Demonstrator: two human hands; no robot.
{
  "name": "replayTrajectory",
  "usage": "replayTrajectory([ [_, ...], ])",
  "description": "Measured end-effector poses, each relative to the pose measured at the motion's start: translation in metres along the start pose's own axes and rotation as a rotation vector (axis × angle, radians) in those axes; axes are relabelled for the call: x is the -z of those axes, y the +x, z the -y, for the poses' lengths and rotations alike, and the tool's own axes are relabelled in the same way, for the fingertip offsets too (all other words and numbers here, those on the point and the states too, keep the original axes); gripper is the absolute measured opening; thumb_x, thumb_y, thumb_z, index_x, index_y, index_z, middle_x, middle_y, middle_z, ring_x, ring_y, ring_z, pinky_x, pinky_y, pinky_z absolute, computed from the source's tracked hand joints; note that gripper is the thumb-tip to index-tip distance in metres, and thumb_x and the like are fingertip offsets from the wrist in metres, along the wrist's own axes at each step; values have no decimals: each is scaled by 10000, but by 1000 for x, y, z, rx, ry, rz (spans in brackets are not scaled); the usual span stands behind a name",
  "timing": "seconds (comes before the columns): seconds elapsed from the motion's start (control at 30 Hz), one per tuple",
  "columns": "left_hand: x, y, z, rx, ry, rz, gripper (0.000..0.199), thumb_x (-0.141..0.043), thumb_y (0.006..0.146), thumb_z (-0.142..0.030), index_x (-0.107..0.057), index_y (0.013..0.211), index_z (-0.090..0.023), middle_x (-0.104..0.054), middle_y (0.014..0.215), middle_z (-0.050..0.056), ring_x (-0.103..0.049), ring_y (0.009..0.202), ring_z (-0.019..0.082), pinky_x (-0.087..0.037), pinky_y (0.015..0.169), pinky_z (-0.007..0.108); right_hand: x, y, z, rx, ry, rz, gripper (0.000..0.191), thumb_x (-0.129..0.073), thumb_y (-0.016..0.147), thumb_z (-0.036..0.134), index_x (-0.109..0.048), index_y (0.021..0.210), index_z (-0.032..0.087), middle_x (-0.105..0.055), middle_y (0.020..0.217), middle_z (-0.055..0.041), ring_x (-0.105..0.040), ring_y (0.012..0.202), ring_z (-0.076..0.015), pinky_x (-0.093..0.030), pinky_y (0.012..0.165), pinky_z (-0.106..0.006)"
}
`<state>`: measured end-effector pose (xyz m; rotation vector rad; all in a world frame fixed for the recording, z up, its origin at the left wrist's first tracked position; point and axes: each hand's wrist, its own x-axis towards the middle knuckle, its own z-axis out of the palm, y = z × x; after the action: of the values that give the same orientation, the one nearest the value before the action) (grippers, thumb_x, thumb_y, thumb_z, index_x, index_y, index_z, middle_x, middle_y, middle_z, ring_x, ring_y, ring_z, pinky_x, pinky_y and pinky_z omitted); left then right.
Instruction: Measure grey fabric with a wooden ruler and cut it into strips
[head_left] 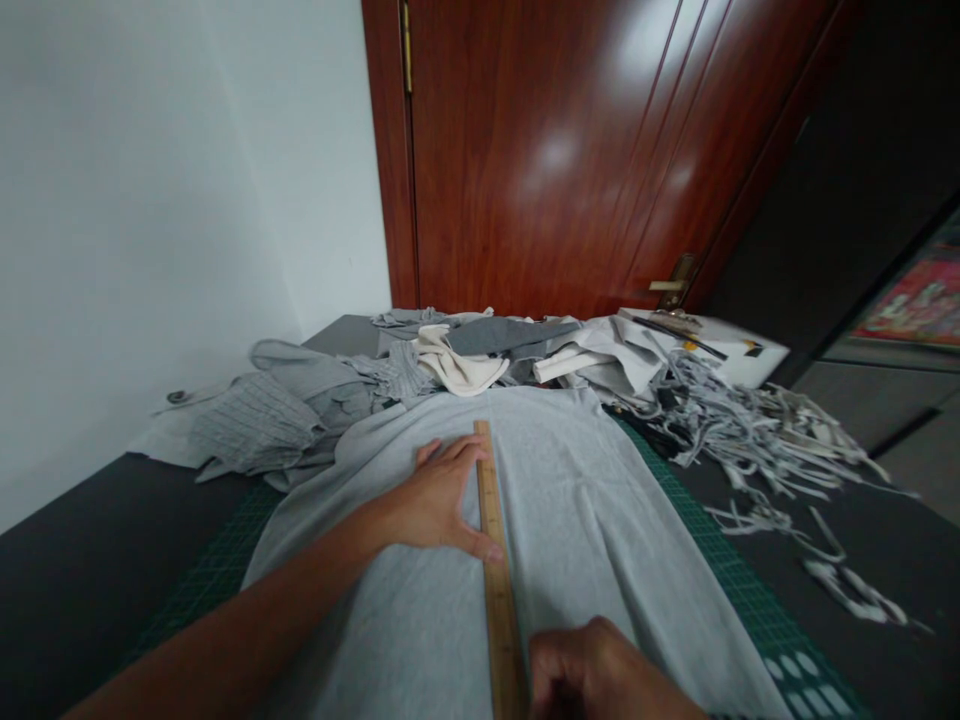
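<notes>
A long wooden ruler (496, 590) lies lengthwise down the middle of a light grey piece of fabric (559, 480). My left hand (439, 502) rests on it from the left with fingers spread, the fingertips near its far end and the thumb across it lower down. Close to the ruler's right edge, at the bottom of the view, my right hand (592, 665) is closed in a fist-like grip. Whatever it holds is hidden by the fingers. Under the fabric is a green cutting mat (739, 590), showing along both sides.
Heaped grey and cream cloth (289, 420) lies at the back and left. A tangle of cut fabric strips (750, 430) spreads over the right of the dark table (885, 665). Behind it stands a white box (746, 350) with a dark, pen-like item on top. A reddish wooden door (525, 180) closes off the back.
</notes>
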<state>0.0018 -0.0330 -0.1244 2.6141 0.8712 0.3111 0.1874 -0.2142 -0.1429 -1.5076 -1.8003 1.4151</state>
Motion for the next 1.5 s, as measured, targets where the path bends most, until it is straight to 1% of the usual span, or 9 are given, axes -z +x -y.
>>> replayTrajectory([
  [0.07, 0, 0, -1, 3, -3, -1, 1125, -909, 519, -722, -462, 1418, -216, -403, 1636, 211, -335, 1531, 440, -105, 1265, 642, 5, -2, 4, -11, 21, -13, 244, -607, 633, -33, -530, 645, 198, -490, 580, 89, -431, 537, -66, -269, 485, -210],
  [0.2, 0, 0, -2, 9, -2, -7, 1102, -922, 523, -670, -468, 1418, -217, -402, 1639, 201, -343, 1526, 442, -102, 1263, 651, 17, -2, 19, -16, 129, -231, 254, -572, 709, -23, -520, 757, 220, -446, 563, 107, -390, 506, -80, -260, 459, -218],
  [0.27, -1, 0, -1, 4, -4, -14, 1087, -917, 538, -656, -463, 1424, -218, -411, 1634, 194, -349, 1524, 438, -104, 1259, 657, 21, 1, 26, 13, 125, -284, 251, -562, 742, -30, -516, 762, 216, -481, 586, 93, -419, 532, -86, -288, 480, -216],
  [0.53, -4, 1, 4, -20, -20, -28, 1019, -875, 587, -650, -468, 1421, -230, -432, 1617, 190, -365, 1509, 458, -86, 1248, 683, 18, 15, 23, 77, -36, -285, 265, -587, 716, -63, -564, 756, 197, -501, 602, 83, -442, 548, -90, -290, 483, -214],
  [0.8, 0, -1, 1, -26, -17, -32, 1009, -918, 532, -680, -510, 1344, -243, -426, 1617, 188, -366, 1503, 449, -135, 1239, 686, 36, 44, 16, 169, -14, -344, 247, -572, 708, -44, -573, 721, 203, -553, 600, 65, -503, 549, -108, -336, 492, -217],
  [1.0, -4, -2, 4, -41, -32, -51, 1011, -922, 540, -685, -497, 1350, -254, -442, 1609, 170, -391, 1490, 444, -127, 1240, 691, 47, 64, 21, 147, -65, -392, 232, -610, 710, -23, -565, 707, 204, -577, 571, 73, -492, 490, -98, -331, 489, -221],
  [1.13, -4, -1, 4, -43, -46, -55, 1022, -923, 516, -705, -517, 1339, -254, -458, 1593, 164, -400, 1480, 447, -129, 1239, 683, 50, 73, 24, 138, -103, -413, 219, -637, 691, -15, -584, 704, 197, -593, 597, 64, -521, 526, -108, -340, 505, -223],
  [1.33, -3, -1, 3, -37, -51, -60, 1021, -924, 505, -701, -530, 1335, -256, -479, 1568, 164, -411, 1467, 450, -154, 1235, 665, 50, 77, 26, 139, -152, -442, 202, -660, 676, 11, -579, 683, 195, -591, 632, 47, -546, 597, -131, -353, 536, -241],
  [1.5, -3, 0, 3, -49, -49, -70, 968, -910, 532, -673, -533, 1317, -251, -483, 1565, 171, -416, 1461, 462, -155, 1230, 683, 42, 65, 25, 137, -150, -400, 205, -632, 681, -7, -586, 678, 193, -581, 616, 52, -529, 575, -122, -344, 509, -235],
])
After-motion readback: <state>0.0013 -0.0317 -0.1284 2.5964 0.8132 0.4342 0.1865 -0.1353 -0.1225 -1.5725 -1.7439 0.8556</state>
